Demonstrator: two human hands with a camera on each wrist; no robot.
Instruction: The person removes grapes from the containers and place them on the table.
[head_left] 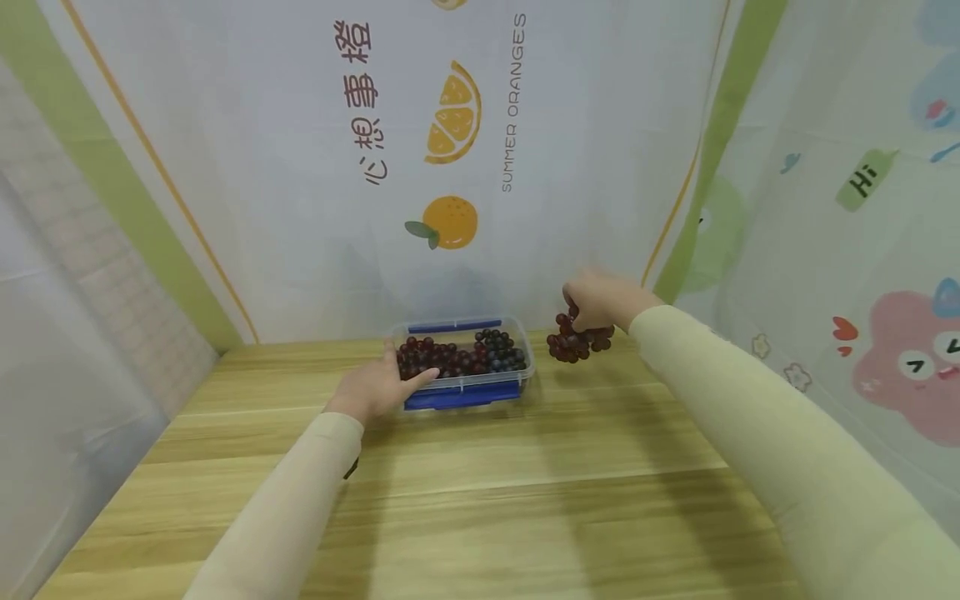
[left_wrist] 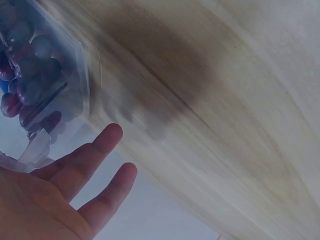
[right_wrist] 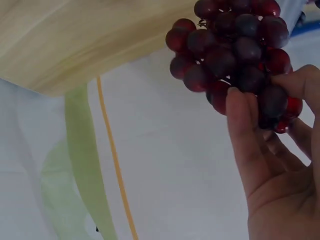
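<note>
My right hand [head_left: 596, 302] pinches a bunch of red grapes [head_left: 573, 343] near one end, and the bunch hangs to the right of a clear plastic container [head_left: 529, 362]. In the right wrist view the thumb and fingers press on the grapes from both sides. Dark red grapes [head_left: 435, 354] and black grapes [head_left: 500, 350] lie inside the container, which has blue side latches. At its left end rests my left hand [head_left: 372, 387], the thumb reaching over the front rim. Two straight, spread fingers [left_wrist: 107, 137] show beside the container in the left wrist view.
The container stands on a wood-grain table [head_left: 465, 492], close to its back edge. Behind hangs a white curtain [head_left: 285, 250] printed with oranges. Another printed curtain [head_left: 810, 250] closes off the right side, and pale cloth [head_left: 67, 333] hangs at the left.
</note>
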